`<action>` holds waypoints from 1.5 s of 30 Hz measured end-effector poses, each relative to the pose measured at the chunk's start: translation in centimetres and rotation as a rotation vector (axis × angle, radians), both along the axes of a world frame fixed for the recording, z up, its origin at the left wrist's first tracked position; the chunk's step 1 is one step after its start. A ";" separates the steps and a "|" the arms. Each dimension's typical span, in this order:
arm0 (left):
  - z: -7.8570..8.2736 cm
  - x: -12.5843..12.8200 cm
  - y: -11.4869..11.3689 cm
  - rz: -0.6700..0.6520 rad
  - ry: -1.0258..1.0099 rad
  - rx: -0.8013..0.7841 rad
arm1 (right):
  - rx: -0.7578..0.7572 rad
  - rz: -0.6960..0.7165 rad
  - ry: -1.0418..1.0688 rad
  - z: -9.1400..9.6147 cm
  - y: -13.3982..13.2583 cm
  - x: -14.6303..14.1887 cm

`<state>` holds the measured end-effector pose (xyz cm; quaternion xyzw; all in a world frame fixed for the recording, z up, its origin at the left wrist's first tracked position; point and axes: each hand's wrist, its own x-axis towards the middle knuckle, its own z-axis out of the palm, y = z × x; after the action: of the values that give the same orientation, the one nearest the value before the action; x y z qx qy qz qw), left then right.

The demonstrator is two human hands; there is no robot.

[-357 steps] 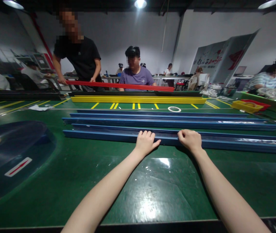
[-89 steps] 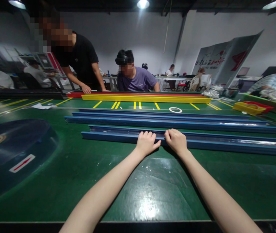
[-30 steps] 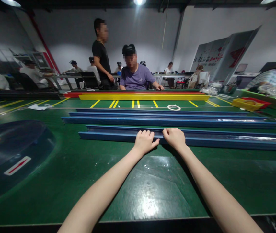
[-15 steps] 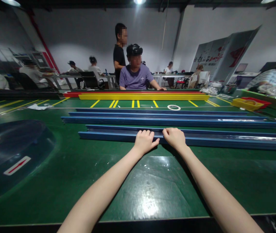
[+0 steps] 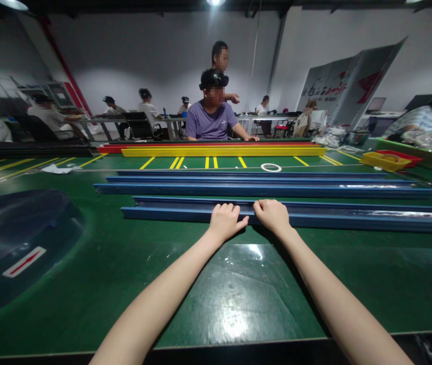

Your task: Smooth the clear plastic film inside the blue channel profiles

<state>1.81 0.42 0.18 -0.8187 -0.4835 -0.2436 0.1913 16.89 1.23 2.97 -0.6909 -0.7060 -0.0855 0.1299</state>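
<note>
Across the table in front of me lies a long blue U-shaped channel (image 5: 170, 214), its open side facing up. My left hand (image 5: 225, 221) grips its near wall, fingers curled over the edge and the thumb pointing right. Close beside it, my right hand (image 5: 273, 215) is closed on the same wall, with its fingertips partly hidden inside the channel. A small gap separates the two hands. Just behind lie more blue channels (image 5: 201, 189), parallel to this one and apart from the hands.
Left stands a large shiny dark-blue roll (image 5: 48, 223) with an arrow label (image 5: 24, 261). Farther back are yellow channels (image 5: 216, 152), a white ring (image 5: 271, 167) and a yellow bin (image 5: 385, 161). A seated person (image 5: 210, 119) in purple faces me across the green table (image 5: 124, 294).
Both my hands stay in place on the blue channel. The view has shifted very slightly. The standing person in black has moved right, behind the seated person, and a forearm now shows there.
</note>
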 end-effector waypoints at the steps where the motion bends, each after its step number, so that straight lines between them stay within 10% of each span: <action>1: 0.0 0.0 0.0 0.001 -0.002 -0.001 | 0.001 0.004 0.000 0.0 0.0 0.0; 34: 0.0 -0.1 -0.2 -0.016 -0.015 0.008 | 0.035 0.078 -0.007 -0.4 0.0 0.3; 45: 0.5 -0.2 -0.3 -0.067 -0.015 0.033 | 0.257 0.271 0.088 -0.5 -0.9 0.5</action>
<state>1.60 0.10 0.66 -0.8292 -0.4533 -0.2641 0.1931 17.35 0.30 2.48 -0.5703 -0.7694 -0.1267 0.2582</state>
